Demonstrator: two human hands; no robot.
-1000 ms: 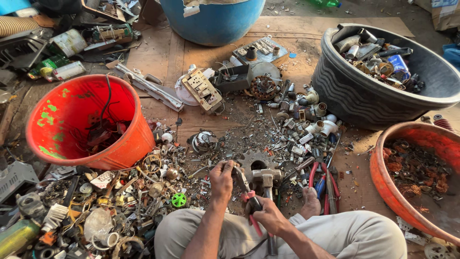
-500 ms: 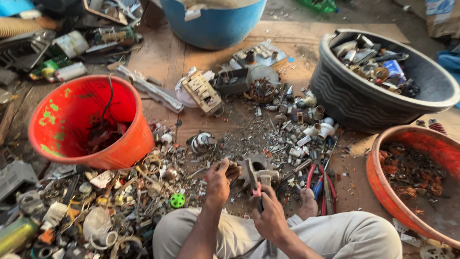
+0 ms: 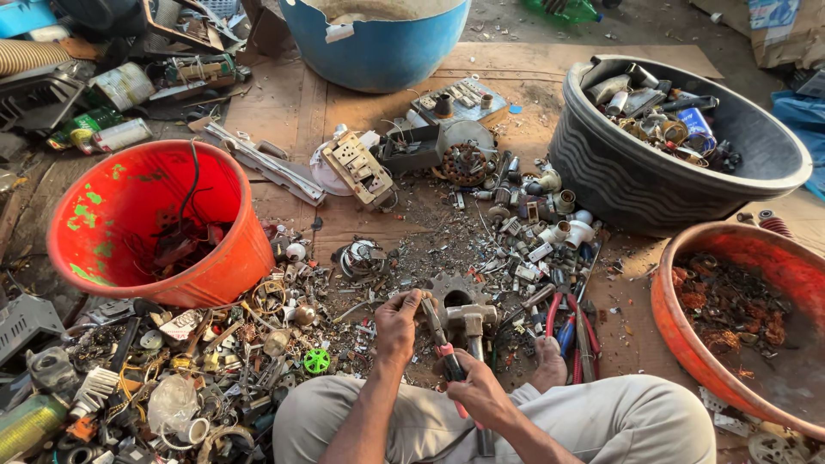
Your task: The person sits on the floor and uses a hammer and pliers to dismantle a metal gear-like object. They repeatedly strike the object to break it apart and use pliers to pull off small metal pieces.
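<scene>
- Pliers (image 3: 440, 344): pink-red handles, dark metal jaws pointing up and away, held slanted between both hands above the littered floor.
- Small metal scrap piece (image 3: 418, 298): pinched at the plier tips (too small to make out its shape).

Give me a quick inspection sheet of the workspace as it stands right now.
Surface: brown board floor, strewn with small scrap.
Job's things: pink-handled pliers in right hand, jaws on a small part held by left hand; hammer just beyond.
Clutter: orange bucket, black tub of metal parts, blue tub, orange basin, socket plate.
Grippers: both hands gripping.
Cables: black wire in the bucket.
Surroundings: cardboard box, dirt ground.
</scene>
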